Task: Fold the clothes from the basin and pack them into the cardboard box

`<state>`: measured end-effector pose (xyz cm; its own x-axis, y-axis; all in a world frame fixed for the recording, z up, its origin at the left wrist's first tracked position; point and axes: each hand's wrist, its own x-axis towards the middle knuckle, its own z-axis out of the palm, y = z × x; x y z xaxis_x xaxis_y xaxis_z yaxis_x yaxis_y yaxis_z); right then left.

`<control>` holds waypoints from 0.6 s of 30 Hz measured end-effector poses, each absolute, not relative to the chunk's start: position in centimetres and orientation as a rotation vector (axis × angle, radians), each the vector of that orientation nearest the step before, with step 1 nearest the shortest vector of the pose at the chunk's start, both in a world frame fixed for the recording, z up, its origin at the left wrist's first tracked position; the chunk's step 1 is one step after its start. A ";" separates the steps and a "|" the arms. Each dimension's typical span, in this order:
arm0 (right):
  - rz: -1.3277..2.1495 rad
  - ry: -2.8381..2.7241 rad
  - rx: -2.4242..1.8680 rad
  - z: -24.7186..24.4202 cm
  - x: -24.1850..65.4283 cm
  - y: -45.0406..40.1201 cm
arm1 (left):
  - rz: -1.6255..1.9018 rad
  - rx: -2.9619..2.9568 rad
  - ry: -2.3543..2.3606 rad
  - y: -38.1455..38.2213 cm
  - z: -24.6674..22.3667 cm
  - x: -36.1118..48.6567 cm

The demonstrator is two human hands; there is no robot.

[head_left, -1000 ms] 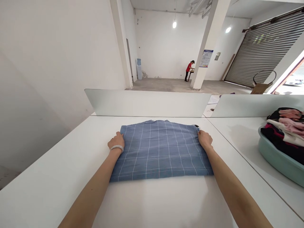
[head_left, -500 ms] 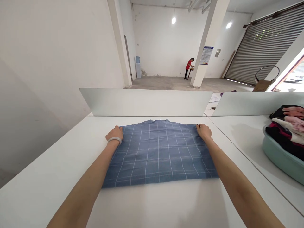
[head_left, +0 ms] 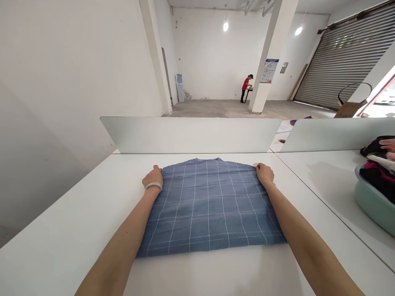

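Starting on the left, and here's the white bench [head_left: 70,197] running along under everything. The left hand [head_left: 153,179] is out at the far edge of the blue checked cloth [head_left: 210,209], fingers curled down and closed on the fabric, a white bangle [head_left: 153,186] sitting at the wrist. It looks like a real grip, though how much cloth is pinched is hard to tell from up here.

The cloth lies flat in the middle of the bench, a soft, light cotton-looking piece with a slight rise in its far edge, maybe a collar. It'll be limp and easy to drag, so the far corners are the natural places to take hold, and that's where both hands are.

Over to the right hand [head_left: 264,174], closed on the far right corner, thumb and fingers bunched together on the fabric.

Beyond them, a pale divider panel [head_left: 189,135] stands along the bench's far side. Way back, a co-worker in a red shirt [head_left: 246,84] stands working at a small table. Hard right, a pale green basin [head_left: 375,205] holds a heap of folded clothes [head_left: 378,170], cut off by the edge of the view.
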<state>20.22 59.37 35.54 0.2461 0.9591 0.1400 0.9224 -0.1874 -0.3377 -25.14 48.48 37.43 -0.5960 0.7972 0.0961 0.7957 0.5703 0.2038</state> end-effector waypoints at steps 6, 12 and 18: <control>0.137 -1.729 -2.123 35.8 20.7 59.5 | 0.527 1.565 2.889 47.8 38.0 -23.9; 0.083 -1.749 -2.113 36.4 21.4 58.8 | 0.546 2.340 2.443 48.4 39.2 -15.6; 0.029 -1.827 -2.136 35.4 20.4 57.7 | 0.347 2.245 2.148 50.6 38.2 -6.1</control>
<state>20.37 57.67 35.41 0.1776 0.9644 0.1959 0.9577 -0.1236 -0.2600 -6.06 50.63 38.22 0.0316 0.9884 0.1488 0.9850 -0.0561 0.1634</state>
